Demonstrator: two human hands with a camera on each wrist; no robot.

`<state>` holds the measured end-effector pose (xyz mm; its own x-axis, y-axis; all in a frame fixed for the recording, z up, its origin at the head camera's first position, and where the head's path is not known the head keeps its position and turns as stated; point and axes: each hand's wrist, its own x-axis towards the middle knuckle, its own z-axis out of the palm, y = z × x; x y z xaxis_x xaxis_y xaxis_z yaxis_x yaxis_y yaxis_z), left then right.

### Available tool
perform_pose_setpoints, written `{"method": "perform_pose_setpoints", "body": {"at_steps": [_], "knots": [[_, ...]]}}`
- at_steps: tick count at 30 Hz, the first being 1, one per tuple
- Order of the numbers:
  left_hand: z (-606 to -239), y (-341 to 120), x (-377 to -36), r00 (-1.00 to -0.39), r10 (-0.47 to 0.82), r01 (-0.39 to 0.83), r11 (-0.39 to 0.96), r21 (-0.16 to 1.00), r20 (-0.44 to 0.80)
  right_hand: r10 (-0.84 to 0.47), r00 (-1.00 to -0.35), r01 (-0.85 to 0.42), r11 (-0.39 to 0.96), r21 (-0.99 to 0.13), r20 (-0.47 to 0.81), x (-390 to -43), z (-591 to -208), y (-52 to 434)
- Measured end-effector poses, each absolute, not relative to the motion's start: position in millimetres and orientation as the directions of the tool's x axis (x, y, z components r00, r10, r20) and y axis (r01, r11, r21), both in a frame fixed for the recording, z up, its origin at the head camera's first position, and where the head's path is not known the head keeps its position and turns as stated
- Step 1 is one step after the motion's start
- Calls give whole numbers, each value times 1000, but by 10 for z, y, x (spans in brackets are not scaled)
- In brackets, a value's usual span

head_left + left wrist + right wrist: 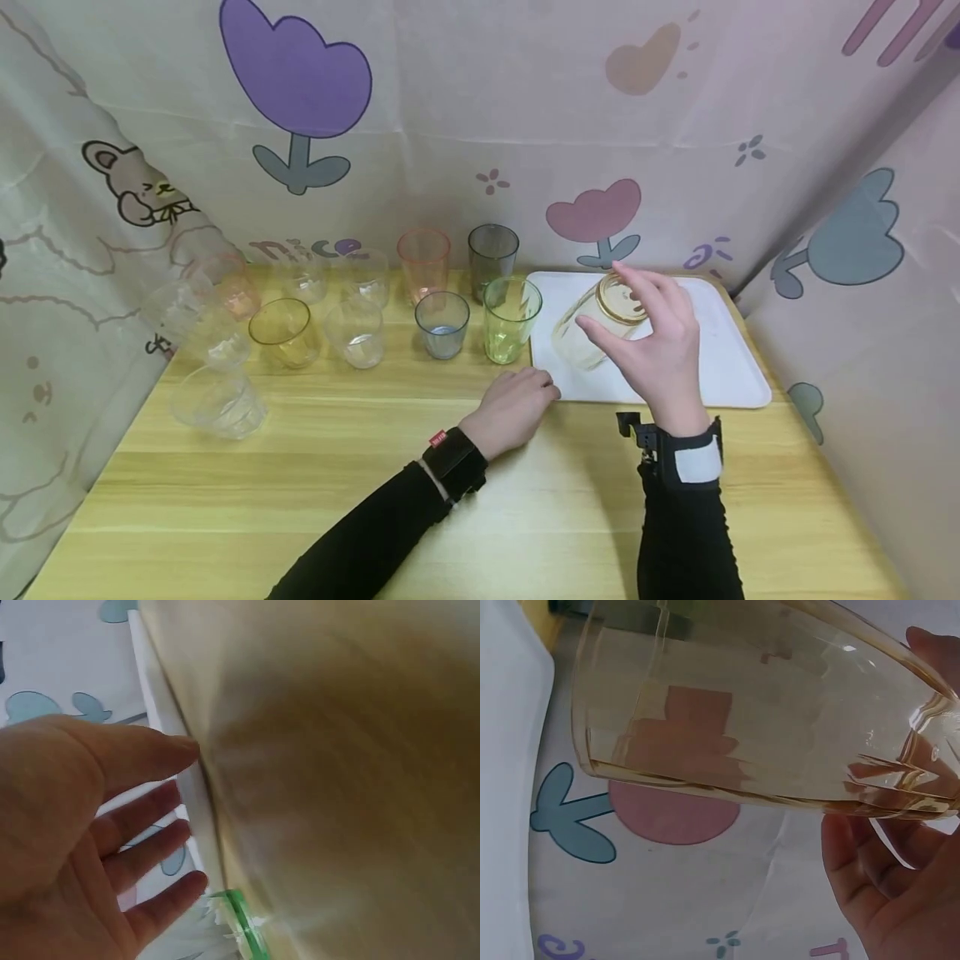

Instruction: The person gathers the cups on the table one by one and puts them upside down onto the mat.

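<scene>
My right hand point(604, 300) grips a pale yellow glass point(587, 332) near its base and holds it tilted, mouth down and to the left, just above the white tray point(720, 350). In the right wrist view the glass point(765, 727) fills the frame, with my fingers point(885, 892) round its thick bottom. The glass looks empty. My left hand point(534, 388) rests on the wooden table at the tray's front left corner. Its relaxed fingers point(150, 825) lie against the tray's edge point(189, 799) and hold nothing.
Left of the tray stand a green glass point(511, 320), a blue-grey one point(442, 325), a dark grey one point(492, 260), a pink one point(423, 265), an amber one point(285, 333) and several clear ones. Printed cloth walls close in the table point(480, 500) at the back and sides.
</scene>
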<state>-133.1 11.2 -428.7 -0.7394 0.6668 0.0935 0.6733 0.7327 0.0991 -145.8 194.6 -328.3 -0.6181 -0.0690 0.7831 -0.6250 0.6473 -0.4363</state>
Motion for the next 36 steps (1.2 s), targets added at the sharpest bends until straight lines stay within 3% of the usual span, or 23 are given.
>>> {"method": "perform_pose_setpoints", "body": {"at_steps": [9,17,28,36], "knots": [[-4309,267,-1416,-721,690,692,722,7,69,-58,-739,-501,714,-490,671,-1530,-3454,1994],[-4344,350,-1431,-719,689,687,725,-57,92,-52,-767,-443,764,-469,639,-1688,-3549,2127],[-4307,337,-1479,-696,711,703,704,-101,104,2,-820,-303,847,-437,572,-2006,-3411,2670],[-4328,300,-1453,-703,705,699,709,-90,93,23,-895,-198,874,-444,445,-2318,-3288,3038]]}}
